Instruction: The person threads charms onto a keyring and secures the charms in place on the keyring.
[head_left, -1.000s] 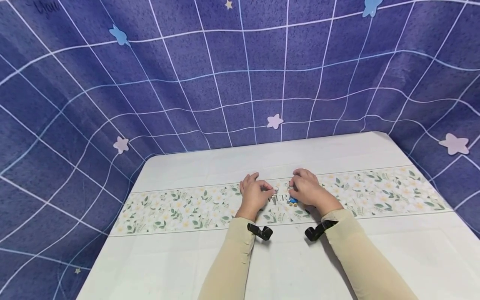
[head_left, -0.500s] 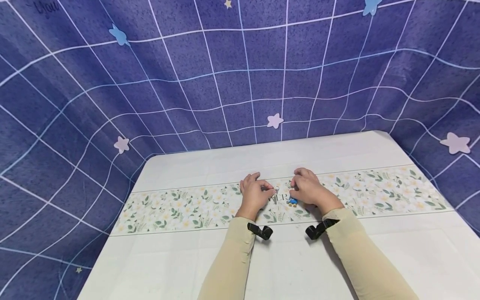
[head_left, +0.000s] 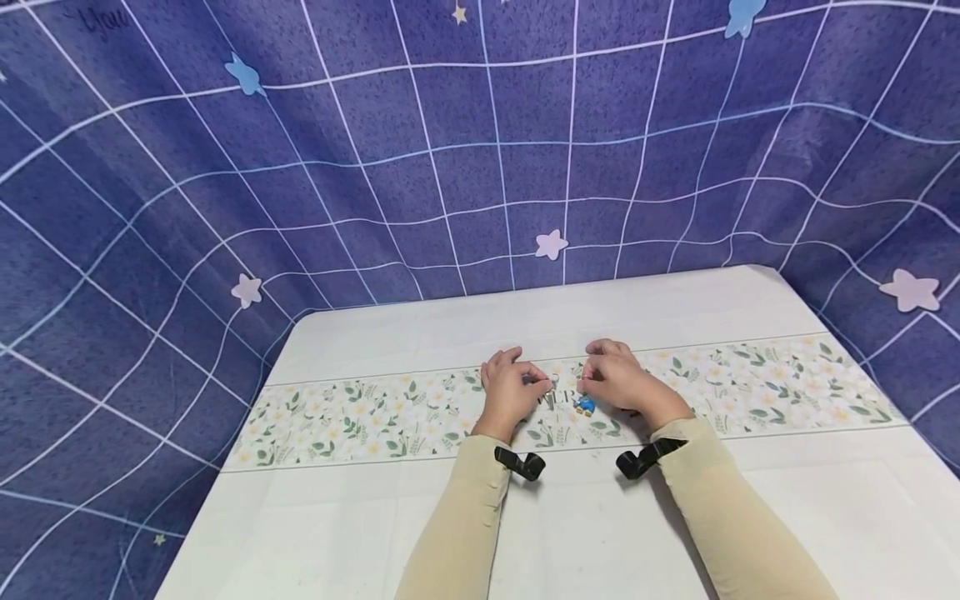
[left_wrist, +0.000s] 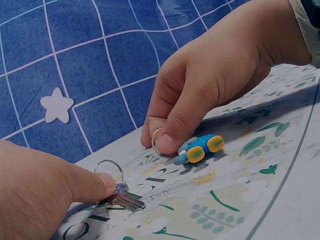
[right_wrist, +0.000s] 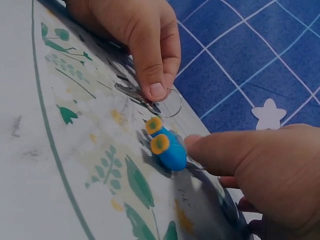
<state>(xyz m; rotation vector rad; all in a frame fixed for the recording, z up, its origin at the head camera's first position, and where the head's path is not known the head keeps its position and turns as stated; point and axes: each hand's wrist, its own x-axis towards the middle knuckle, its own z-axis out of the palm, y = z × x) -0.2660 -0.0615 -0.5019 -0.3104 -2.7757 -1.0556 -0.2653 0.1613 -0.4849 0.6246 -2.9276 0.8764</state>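
My left hand (head_left: pixel 512 390) pinches a key ring between thumb and index finger. In the left wrist view the thin metal ring (left_wrist: pixel 110 161) rises behind the thumb, and the keys (left_wrist: pixel 129 201) hang below it, close over the cloth. Opposite it, my right hand (head_left: pixel 618 379) pinches a small metal ring (left_wrist: pixel 154 139) with a keychain figure. That figure (right_wrist: pixel 172 152) is blue with yellow feet, a greyish part beside it, and lies tilted beneath the right thumb. The two rings are apart, with a short gap between the hands. The right hand's other fingers are partly hidden.
A white tablecloth (head_left: pixel 360 517) with a printed floral band (head_left: pixel 360 421) covers the table. Behind it hangs a blue curtain (head_left: pixel 405 192) with white grid lines and stars. Black camera straps (head_left: pixel 520 463) sit at both wrists over beige sleeves.
The blue keychain figure has turned slightly under the right hand, whose fingertips have shifted a little. The left hand stays nearly in place with its key ring.
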